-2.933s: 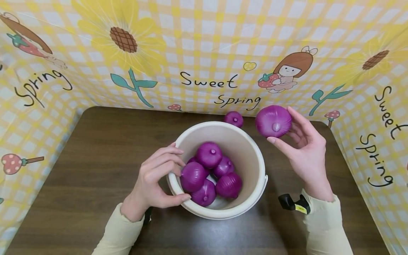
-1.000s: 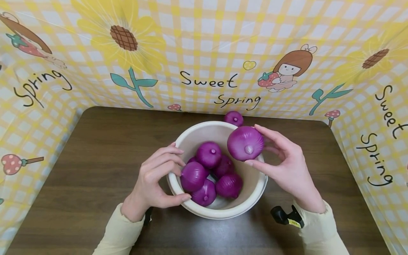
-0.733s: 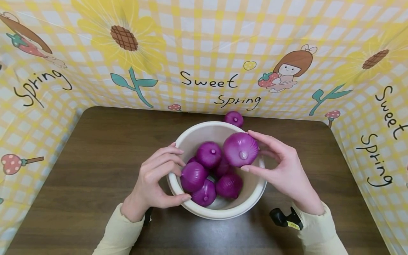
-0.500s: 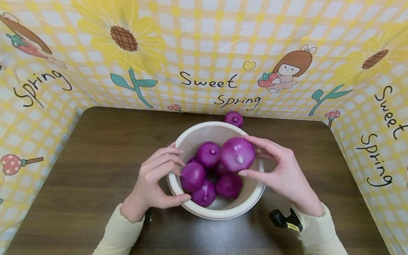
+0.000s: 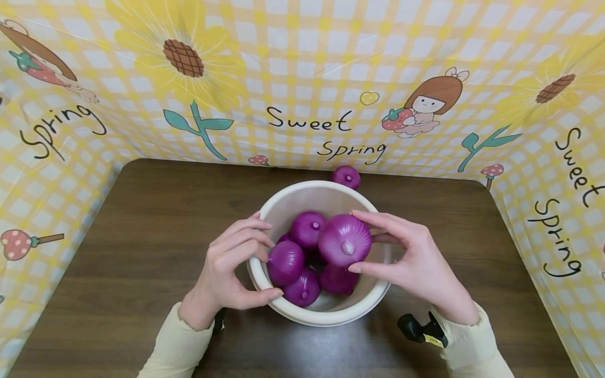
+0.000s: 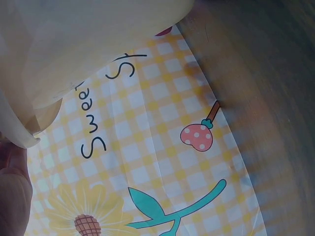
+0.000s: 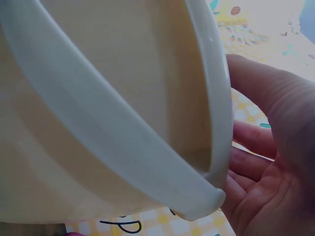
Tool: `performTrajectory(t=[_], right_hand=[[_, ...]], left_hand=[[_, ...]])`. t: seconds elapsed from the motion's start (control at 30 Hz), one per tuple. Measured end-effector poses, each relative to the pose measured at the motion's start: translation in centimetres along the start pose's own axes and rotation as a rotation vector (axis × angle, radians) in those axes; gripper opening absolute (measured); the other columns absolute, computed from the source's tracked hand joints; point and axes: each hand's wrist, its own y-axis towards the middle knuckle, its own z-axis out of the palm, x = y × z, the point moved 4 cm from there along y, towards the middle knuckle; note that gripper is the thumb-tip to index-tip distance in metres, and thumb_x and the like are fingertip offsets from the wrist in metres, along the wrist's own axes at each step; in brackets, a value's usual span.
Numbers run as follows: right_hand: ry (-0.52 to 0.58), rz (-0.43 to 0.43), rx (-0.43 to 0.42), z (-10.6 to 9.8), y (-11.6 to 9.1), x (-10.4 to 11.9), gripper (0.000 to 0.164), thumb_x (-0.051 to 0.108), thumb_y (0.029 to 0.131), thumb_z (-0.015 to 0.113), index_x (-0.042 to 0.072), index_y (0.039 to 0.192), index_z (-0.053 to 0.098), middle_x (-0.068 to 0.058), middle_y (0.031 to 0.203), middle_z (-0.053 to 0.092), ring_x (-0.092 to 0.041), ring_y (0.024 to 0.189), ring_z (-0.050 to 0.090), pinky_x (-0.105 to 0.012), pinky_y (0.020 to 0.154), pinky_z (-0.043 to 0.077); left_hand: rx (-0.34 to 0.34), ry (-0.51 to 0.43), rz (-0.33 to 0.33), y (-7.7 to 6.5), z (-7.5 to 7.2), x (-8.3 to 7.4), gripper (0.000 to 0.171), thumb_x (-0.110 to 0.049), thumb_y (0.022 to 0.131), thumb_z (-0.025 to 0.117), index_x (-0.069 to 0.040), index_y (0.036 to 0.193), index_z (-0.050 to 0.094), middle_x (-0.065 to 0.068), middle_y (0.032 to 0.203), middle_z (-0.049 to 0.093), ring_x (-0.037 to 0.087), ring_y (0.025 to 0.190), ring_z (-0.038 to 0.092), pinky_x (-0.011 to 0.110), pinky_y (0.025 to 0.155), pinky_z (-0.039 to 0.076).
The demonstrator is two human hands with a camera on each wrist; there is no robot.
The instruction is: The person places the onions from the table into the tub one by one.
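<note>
A cream plastic bucket (image 5: pixel 326 317) stands on the table with several purple onions inside, one of them an onion (image 5: pixel 285 262) by the left wall. My left hand (image 5: pixel 231 268) grips the bucket's left rim, fingers over the edge and thumb at the front. Between thumb and fingers my right hand (image 5: pixel 416 265) holds a large purple onion (image 5: pixel 344 241) over the right part of the opening, hiding some onions below. The right wrist view shows that hand (image 7: pixel 290 132) beyond the bucket's rim; the held onion is hidden there. In the left wrist view the bucket's wall (image 6: pixel 88 44) fills the upper left.
Another purple onion (image 5: pixel 346 177) lies on the dark wooden table (image 5: pixel 156 231) behind the bucket, close to the back wall. Yellow checked cloth (image 5: pixel 302 68) encloses the back and sides. A pale handle (image 7: pixel 108 108) hangs along the bucket's side in the right wrist view.
My right hand has brought the large onion from right of the bucket leftward and down over its opening. The left hand and the bucket have stayed in place.
</note>
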Motion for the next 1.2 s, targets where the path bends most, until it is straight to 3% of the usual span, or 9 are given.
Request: performTrajectory(t=[0.17, 0.4, 0.93, 1.2], right_hand=[[0.004, -0.054, 0.01, 0.3, 0.1, 0.2, 0.078, 0.0, 0.065, 0.095, 0.01, 0.136, 0.064, -0.002, 0.13, 0.066, -0.025, 0.098, 0.071, -0.036, 0.086, 0.06], [-0.129, -0.114, 0.007, 0.2, 0.2, 0.4, 0.085, 0.007, 0.064, 0.097, 0.01, 0.141, 0.061, -0.002, 0.138, 0.062, -0.022, 0.121, 0.063, -0.03, 0.099, 0.053], [-0.111, -0.103, -0.096, -0.8, 0.0, 0.2, 0.076, -0.004, 0.065, 0.093, 0.006, 0.135, 0.065, -0.005, 0.136, 0.063, -0.027, 0.118, 0.064, -0.033, 0.103, 0.05], [-0.061, -0.071, -0.135, -1.2, 0.5, 1.7, 0.074, -0.016, 0.068, 0.086, 0.0, 0.136, 0.062, -0.011, 0.134, 0.064, -0.033, 0.119, 0.061, -0.034, 0.104, 0.049]], left_hand=[[0.002, 0.0, 0.002, -0.1, 0.0, 0.1, 0.046, -0.045, 0.082, 0.079, -0.005, 0.074, 0.059, 0.013, 0.083, 0.066, 0.037, 0.092, 0.063, 0.05, 0.105, 0.048], [0.001, -0.001, 0.004, -0.1, 0.1, 0.1, 0.046, -0.045, 0.082, 0.08, -0.005, 0.074, 0.059, 0.013, 0.083, 0.066, 0.036, 0.093, 0.063, 0.052, 0.105, 0.048], [-0.006, 0.001, 0.006, 0.1, 0.1, -0.2, 0.046, -0.045, 0.084, 0.078, -0.004, 0.073, 0.059, 0.013, 0.082, 0.066, 0.036, 0.091, 0.063, 0.05, 0.104, 0.048], [-0.007, 0.0, 0.002, 0.0, 0.1, -0.1, 0.046, -0.045, 0.083, 0.078, -0.004, 0.073, 0.059, 0.013, 0.082, 0.066, 0.036, 0.091, 0.063, 0.051, 0.104, 0.048]])
